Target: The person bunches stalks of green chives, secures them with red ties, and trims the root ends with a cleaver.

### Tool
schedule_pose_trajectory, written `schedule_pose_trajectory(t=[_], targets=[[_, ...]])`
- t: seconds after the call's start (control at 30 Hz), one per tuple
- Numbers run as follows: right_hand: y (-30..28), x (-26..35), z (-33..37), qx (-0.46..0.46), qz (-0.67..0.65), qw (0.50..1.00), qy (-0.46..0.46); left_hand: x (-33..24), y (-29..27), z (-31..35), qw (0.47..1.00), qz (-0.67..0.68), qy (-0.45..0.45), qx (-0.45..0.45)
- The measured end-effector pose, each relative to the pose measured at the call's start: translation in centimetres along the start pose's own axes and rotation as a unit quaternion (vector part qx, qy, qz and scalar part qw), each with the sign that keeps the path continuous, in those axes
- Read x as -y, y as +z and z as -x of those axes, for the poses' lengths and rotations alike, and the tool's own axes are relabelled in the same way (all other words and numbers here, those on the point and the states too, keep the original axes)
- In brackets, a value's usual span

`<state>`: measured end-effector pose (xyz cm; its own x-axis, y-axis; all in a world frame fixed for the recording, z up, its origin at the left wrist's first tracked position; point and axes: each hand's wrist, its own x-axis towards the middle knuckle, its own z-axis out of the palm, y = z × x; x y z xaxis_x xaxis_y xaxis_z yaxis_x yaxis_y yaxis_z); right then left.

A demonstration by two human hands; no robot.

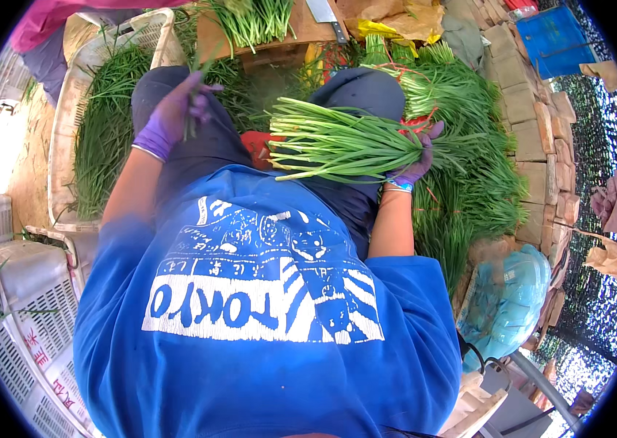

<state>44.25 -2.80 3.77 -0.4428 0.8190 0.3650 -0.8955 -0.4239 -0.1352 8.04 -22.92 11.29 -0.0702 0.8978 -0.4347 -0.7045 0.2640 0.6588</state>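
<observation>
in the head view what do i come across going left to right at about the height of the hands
White crate of greens, left hand, bunch of green stalks, right hand gripping that bunch, pale paving blocks, dark netting

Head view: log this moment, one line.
right hand: gripping green stalks | left hand: near left knee, hold unclear | knife: on wooden board | tied bundles: at right

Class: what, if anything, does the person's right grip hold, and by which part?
The right grip holds a bunch of green stalks toward its leafy end, pale ends pointing left.
</observation>
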Motion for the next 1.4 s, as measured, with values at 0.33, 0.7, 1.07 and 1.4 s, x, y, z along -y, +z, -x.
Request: schedule_pose_trajectory(t=[0.33,0.7,1.07,1.4], targets=[[2.6,0.2,0.9,-0.020,0.050,0.998,-0.015,8.5,7.7,-3.1,0.983,-0.081,-0.023,0.162],[3.3,-1.2,-0.1,-0.114,0.127,0.985,-0.022,9.3,6.7,-2.8,0.996,-0.009,0.047,0.077],[5.7,6.3,0.1,-0.087,0.195,0.966,-0.149,-0.4,4.2,0.1,0.875,-0.457,0.044,0.154],[22.4,-12.0,-13.9,0.089,0.478,0.873,0.036,-3.0,19.4,0.2,0.833,-0.385,0.359,0.174]])
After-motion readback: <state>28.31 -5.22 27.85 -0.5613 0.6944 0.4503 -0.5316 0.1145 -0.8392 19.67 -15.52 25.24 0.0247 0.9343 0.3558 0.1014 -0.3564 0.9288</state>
